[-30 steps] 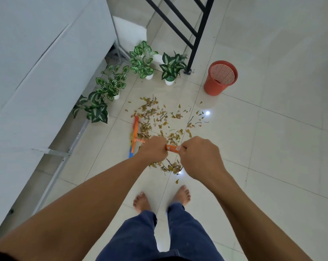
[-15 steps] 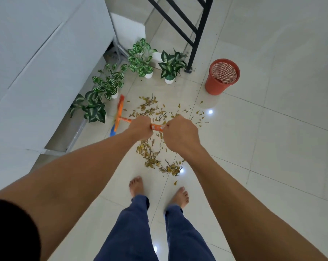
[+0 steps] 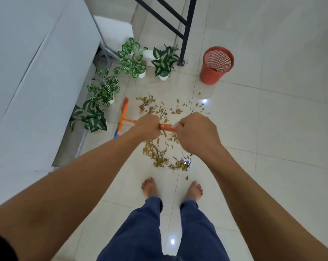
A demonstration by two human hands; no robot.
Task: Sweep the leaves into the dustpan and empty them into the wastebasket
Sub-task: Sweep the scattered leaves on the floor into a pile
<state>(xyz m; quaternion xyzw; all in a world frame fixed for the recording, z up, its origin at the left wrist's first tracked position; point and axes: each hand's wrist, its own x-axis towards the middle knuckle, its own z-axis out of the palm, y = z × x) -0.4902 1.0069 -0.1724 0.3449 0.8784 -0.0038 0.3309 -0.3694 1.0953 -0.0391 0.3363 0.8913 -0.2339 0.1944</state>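
Dry brown leaves [image 3: 160,146] lie scattered over the pale tiled floor in front of my bare feet. An orange broom [image 3: 124,113] with a blue edge on its head rests on the floor at the left side of the leaves, close to the potted plants. My left hand [image 3: 147,126] and my right hand [image 3: 196,132] are both shut on its orange handle, side by side above the leaves. A red mesh wastebasket [image 3: 215,65] stands upright at the far right. No dustpan is in view.
Several potted green plants [image 3: 103,91] stand along a white cabinet [image 3: 37,81] on the left. A black metal stair frame [image 3: 185,32] has its foot beside the wastebasket. Bare floor tiles [image 3: 272,138] stretch to the right.
The broom head has swung away from the leaf pile to the left, toward the plants. Both hands have moved up and forward with the handle.
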